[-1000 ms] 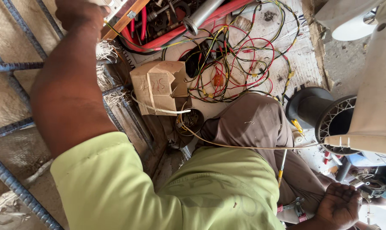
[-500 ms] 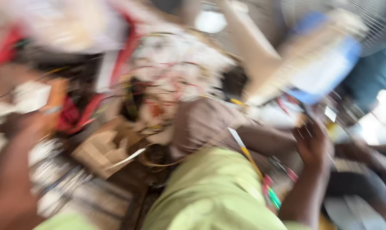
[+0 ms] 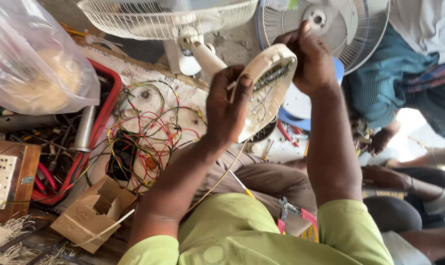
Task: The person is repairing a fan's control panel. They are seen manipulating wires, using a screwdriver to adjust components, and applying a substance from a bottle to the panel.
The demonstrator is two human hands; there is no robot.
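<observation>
fan base held in both hands
left hand (image 3: 227, 105) grips base (image 3: 266, 91) low, right hand (image 3: 313, 61) grips top; long axis tilts up-right.

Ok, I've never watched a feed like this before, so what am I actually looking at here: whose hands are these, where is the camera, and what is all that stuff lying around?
There is no machine here. The camera sits on a person's head and looks down at their own two bare hands. The left hand and the right hand hold up a cream fan base between them, its open underside showing wiring; both have a firm grip on it. Below lies a tangle of red, yellow and black wires on a white board, beside it a torn cardboard box and a wooden switch board. A clear plastic bag sits top left, and white fan guards lie above. Another person sits on the right.
</observation>
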